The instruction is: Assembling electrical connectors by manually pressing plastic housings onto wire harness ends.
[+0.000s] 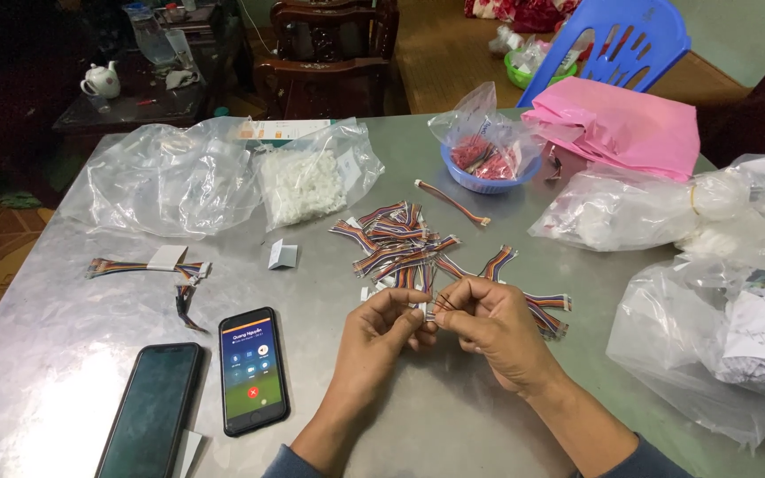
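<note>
We pinch one short ribbon cable [429,305] between the fingertips of our left hand [381,329] and right hand [489,326], both closed on it just below the pile of cables [400,243], probably to steady its tiny end.

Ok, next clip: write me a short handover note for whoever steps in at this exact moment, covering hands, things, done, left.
Left hand and right hand: both meet over the grey table, pinching one short multicoloured wire piece between the fingertips.
Things: a pile of the same ribbon wires just beyond the hands; a bag of small white parts; a blue bowl of red parts.
Done: a small wire bundle lies apart on the left.
Left: the pile looks largely unworked.
Two phones lie near the left arm, one lit.
</note>
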